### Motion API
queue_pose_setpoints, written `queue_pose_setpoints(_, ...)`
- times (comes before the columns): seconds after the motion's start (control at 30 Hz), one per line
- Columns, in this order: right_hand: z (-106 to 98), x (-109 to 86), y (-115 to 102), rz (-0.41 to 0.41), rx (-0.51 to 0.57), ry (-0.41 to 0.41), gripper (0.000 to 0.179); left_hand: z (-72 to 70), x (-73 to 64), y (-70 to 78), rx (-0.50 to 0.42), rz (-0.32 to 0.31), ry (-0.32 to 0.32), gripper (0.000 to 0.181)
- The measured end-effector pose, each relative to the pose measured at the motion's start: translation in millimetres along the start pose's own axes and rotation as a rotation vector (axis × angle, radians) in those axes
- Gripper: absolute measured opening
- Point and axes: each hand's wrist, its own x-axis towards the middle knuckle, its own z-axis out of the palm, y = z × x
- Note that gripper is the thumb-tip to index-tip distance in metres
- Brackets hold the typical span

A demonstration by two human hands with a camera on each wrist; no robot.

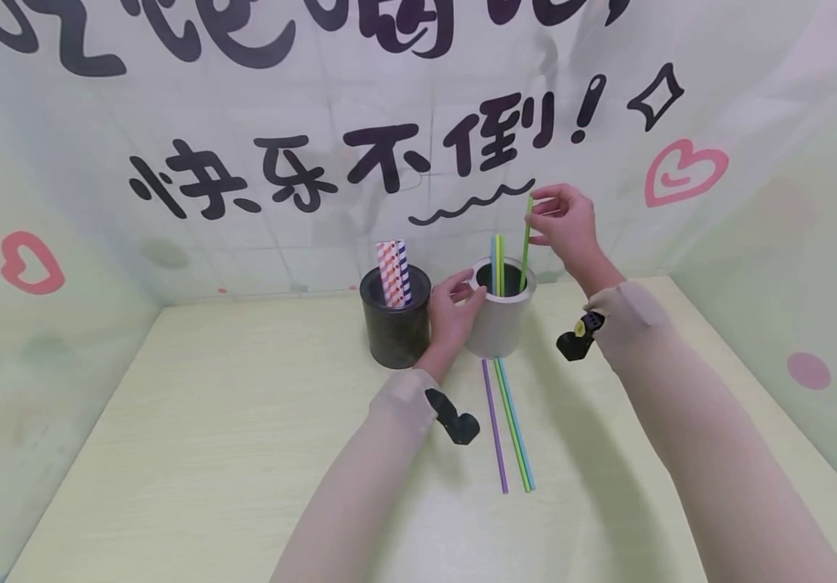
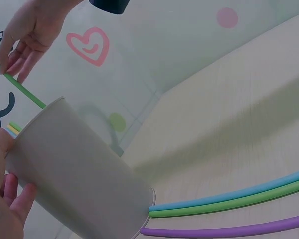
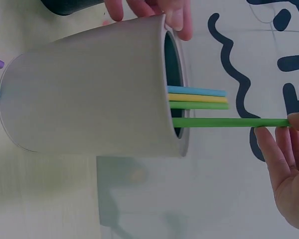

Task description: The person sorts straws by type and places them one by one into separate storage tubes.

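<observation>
My right hand [image 1: 567,231] pinches a green straw [image 3: 229,122] near its upper end, between thumb and fingertips. The straw's lower end is inside the light grey cup [image 1: 494,328], near the right side of its mouth. My left hand [image 1: 455,316] holds this cup at the left of its rim, its digits at the edge. Inside the cup stand a blue straw [image 3: 199,91], a yellow straw [image 3: 199,97] and another green straw [image 3: 199,105], their tops above the rim. The cup wall hides their lower ends.
Left of the grey cup stands a black cup [image 1: 395,332] with several patterned straws [image 1: 393,271]. On the table [image 1: 244,453], in front of the grey cup, lie a purple straw [image 1: 494,425], a green straw [image 1: 513,429] and a blue straw [image 1: 519,429]. A printed backdrop [image 1: 302,97] rises behind.
</observation>
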Motion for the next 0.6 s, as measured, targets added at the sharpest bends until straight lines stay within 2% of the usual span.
queue_pose_setpoints(0.3, 7.5, 1.3, 31.7, 0.028, -0.078, -0.028, 0.031, -0.3, 0.4, -0.5, -0.003, -0.008, 0.006, 0.038)
queue_pose_setpoints(0.6, 14.6, -1.2, 43.8, 0.061, -0.130, -0.046, 0.031, -0.7, 0.4, -0.7, -0.011, 0.018, 0.009, 0.037)
